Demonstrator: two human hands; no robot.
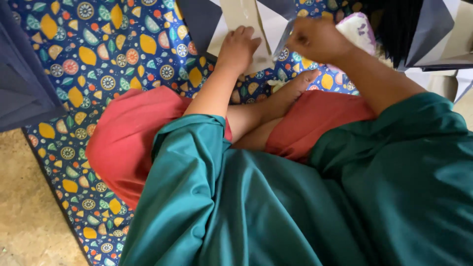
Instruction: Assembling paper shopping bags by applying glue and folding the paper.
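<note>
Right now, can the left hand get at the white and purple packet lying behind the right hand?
Probably not directly. The left hand is pressed flat on the pale paper sheet, and the right hand, gripping a thin tool, sits between it and the white and purple packet.

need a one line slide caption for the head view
Seated on a fruit-print mat, left hand presses a paper sheet flat while right hand holds a thin tool.

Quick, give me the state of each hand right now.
Left hand: open, fingers pressed flat on the pale paper sheet.
Right hand: closed around a thin grey tool; what kind cannot be told.
</note>
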